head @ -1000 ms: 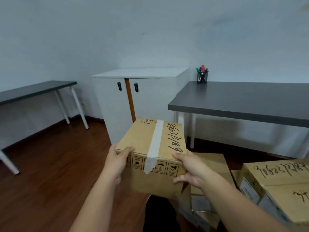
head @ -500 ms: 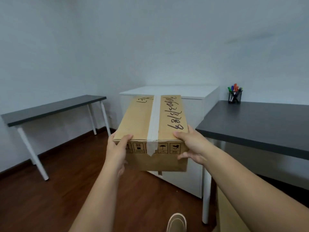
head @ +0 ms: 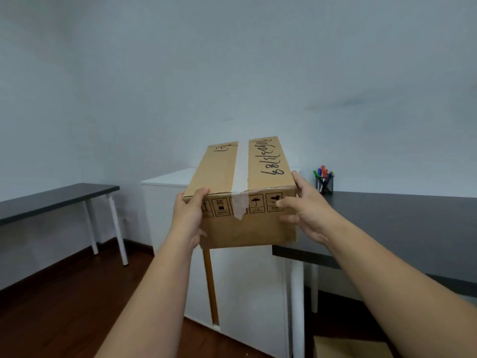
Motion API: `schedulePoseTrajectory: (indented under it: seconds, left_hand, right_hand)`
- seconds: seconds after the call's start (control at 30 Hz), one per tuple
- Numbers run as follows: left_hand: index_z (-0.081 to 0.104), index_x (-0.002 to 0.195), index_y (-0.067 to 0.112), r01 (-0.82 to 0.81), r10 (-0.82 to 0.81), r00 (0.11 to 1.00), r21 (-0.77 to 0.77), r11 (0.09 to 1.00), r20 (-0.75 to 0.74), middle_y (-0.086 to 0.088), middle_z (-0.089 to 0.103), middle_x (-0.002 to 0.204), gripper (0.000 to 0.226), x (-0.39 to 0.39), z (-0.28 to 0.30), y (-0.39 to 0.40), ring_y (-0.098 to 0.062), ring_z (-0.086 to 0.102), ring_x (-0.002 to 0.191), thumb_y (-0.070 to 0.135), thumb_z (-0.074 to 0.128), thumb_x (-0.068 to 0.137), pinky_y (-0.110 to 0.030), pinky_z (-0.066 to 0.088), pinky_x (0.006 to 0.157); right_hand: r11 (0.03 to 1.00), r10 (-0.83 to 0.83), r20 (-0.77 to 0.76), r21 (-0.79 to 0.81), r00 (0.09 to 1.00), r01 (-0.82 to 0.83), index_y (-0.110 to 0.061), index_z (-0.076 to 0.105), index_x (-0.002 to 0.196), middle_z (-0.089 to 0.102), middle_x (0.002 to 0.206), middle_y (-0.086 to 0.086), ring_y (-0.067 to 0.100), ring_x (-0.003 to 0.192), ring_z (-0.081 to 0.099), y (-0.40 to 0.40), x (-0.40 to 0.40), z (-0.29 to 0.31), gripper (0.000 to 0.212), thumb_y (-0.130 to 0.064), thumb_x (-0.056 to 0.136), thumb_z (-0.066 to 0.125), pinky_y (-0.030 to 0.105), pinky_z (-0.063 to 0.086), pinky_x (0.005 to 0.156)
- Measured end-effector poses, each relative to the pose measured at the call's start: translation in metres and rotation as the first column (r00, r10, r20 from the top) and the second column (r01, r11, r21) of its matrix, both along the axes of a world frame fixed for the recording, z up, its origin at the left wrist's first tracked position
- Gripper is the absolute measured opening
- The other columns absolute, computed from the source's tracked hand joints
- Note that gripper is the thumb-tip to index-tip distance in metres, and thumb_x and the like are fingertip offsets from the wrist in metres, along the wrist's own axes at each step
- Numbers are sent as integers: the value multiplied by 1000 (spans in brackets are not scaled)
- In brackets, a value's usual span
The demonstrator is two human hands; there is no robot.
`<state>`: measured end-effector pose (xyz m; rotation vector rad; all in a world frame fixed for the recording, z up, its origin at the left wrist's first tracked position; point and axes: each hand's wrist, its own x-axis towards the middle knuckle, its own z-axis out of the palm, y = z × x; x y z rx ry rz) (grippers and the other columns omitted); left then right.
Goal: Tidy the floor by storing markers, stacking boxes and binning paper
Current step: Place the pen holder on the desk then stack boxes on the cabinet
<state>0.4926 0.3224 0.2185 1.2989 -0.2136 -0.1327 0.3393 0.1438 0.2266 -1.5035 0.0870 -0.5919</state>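
A taped brown cardboard box [head: 240, 195] with black handwriting on its top is held up in the air in front of the white cabinet [head: 167, 182], at about the height of the cabinet's top. My left hand [head: 189, 215] grips its near left corner and my right hand [head: 307, 210] grips its near right corner. A black mesh cup of coloured markers [head: 324, 180] stands on the dark table [head: 413, 223] to the right, against the wall.
A second dark table [head: 51, 200] on white legs stands along the left wall. Brown wood floor [head: 64, 319] lies below. Part of another cardboard box [head: 351, 347] shows at the bottom right under the right table.
I have raised the box from low over the floor up to cabinet-top height and closer to the cabinet. The boxes on the floor at the right have dropped out of view.
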Motion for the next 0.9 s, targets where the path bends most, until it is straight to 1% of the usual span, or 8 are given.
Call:
schedulePoseTrajectory:
  seconds: [0.27,0.4,0.47,0.53,0.6,0.67,0.73,0.9]
  left_hand:
    - [46,132,24,17,-24,997,89,996,77,-3,58,118,55,55,22,-38,-30,49,114,43,67,85,-73,37,94]
    - [46,129,23,26,-35,997,123,992,74,-2,55,118,52,88,30,-57,-30,47,114,45,65,86,-74,41,87]
    - [47,128,21,60,-67,996,115,992,56,-1,53,122,51,107,33,-68,-30,44,116,51,61,89,-76,40,87]
    - [49,126,22,113,-122,988,97,989,92,1,55,124,59,126,34,-80,-29,45,117,66,53,87,-72,41,84]
    - [53,121,26,150,-162,972,84,985,171,7,60,119,60,141,33,-92,-25,50,115,72,51,83,-60,43,82]
    - [54,120,32,135,-151,958,80,988,245,11,64,119,57,161,26,-108,-19,55,117,69,64,78,-53,47,91]
    - [46,132,43,72,-118,939,152,986,323,13,59,132,81,188,13,-126,-16,55,123,71,77,62,-52,47,99]
    - [32,140,51,52,-154,908,259,964,391,10,52,140,107,250,-15,-173,-17,53,128,63,87,49,-49,48,102]
  right_hand:
    - [993,-17,55,115,998,11,-33,50,134,62,129,-1,27,119,60,-30,39,-5,65,12,87,51,60,40,102]
    - [992,-56,87,121,995,45,-32,34,148,69,103,-27,16,107,63,-46,61,0,74,12,91,48,54,43,104]
    - [993,-97,88,72,991,91,-30,32,150,71,97,-26,15,106,64,-57,76,2,74,11,91,50,50,47,101]
    - [985,-166,73,-41,983,169,-33,30,151,68,112,-19,12,106,64,-69,93,6,76,7,91,54,41,52,94]
    - [942,-256,54,-211,965,261,-40,26,151,55,129,-20,4,110,58,-82,112,8,80,-1,90,59,41,52,97]
    - [873,-354,17,-351,935,338,-46,21,150,42,146,-18,10,125,49,-96,132,6,83,-13,88,65,44,45,105]
    - [837,-408,-47,-418,912,353,-48,14,149,35,154,-10,22,130,49,-110,152,-1,88,-27,85,70,47,43,107]
    - [800,-487,-159,-475,859,366,-39,2,153,43,150,1,27,132,48,-146,193,-16,92,-34,87,66,48,39,110]
